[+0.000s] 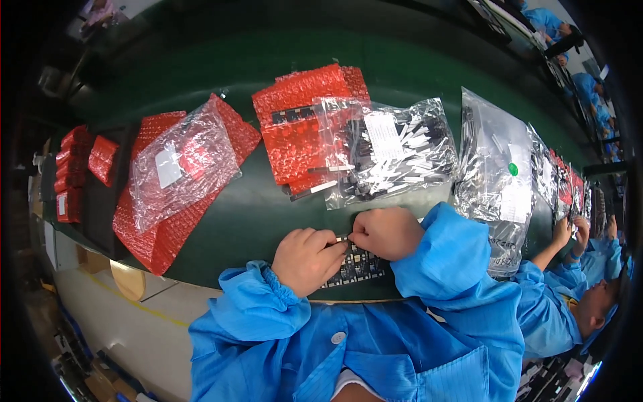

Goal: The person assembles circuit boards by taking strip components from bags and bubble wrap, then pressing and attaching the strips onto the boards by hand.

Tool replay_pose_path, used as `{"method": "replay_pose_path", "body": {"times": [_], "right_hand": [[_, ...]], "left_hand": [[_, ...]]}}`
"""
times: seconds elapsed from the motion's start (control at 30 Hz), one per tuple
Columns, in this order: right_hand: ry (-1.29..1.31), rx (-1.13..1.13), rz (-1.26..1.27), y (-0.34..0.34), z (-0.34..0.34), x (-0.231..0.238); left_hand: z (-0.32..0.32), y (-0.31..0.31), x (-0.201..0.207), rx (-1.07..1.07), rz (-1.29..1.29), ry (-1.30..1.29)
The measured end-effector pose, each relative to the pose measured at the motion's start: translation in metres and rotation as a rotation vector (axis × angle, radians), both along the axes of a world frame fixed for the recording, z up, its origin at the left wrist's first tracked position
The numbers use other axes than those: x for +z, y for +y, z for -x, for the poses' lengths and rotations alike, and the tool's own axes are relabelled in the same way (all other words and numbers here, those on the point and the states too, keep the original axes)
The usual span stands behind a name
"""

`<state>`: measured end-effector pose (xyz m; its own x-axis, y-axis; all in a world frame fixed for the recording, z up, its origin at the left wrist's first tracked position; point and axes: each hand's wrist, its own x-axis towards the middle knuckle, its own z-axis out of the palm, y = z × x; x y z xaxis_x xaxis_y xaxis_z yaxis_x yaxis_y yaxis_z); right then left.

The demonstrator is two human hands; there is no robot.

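A dark circuit board panel [362, 266] with rows of small light and metallic parts lies at the near edge of the table, below both hands. My left hand [305, 261] is closed over its left side, thumb and forefinger drawn together. From the right, my right hand [388, 232] reaches over the panel's upper side with curled fingers pinched together. The fingertips of the two hands nearly meet. Whatever they pinch is hidden. Just beyond them lies a clear plastic bag [429, 167] full of small black and white strips, with a few strips at its left side.
Red bubble-wrap bags [288, 151] lie beyond the hands, a dark board strip [293, 115] on them. Leftward are a clear bubble-wrap bag [194, 171], a black tray [107, 201] and red wrapped packs [69, 174]. Clear bags [492, 154] lie right, near a co-worker in blue [552, 305].
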<state>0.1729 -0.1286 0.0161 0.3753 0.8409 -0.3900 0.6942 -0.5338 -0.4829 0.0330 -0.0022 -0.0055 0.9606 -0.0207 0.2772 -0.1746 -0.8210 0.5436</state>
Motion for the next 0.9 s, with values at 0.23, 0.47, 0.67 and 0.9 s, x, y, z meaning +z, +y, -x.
{"method": "replay_pose_path", "body": {"times": [0.23,0.47,0.67,0.9], "right_hand": [[-0.295,0.009,-0.259,-0.014,0.021,0.024],[-0.230,-0.020,-0.427,-0.022,0.011,0.024],[-0.125,-0.072,-0.563,-0.026,0.012,0.065],[0.067,0.229,-0.958,0.009,0.035,0.077]], "left_hand": [[-0.001,0.028,0.032,0.711,1.139,0.178],[-0.010,0.048,0.054,0.676,1.024,0.285],[0.066,0.057,0.100,0.510,1.065,0.118],[0.038,0.022,0.091,0.002,0.627,0.008]]}}
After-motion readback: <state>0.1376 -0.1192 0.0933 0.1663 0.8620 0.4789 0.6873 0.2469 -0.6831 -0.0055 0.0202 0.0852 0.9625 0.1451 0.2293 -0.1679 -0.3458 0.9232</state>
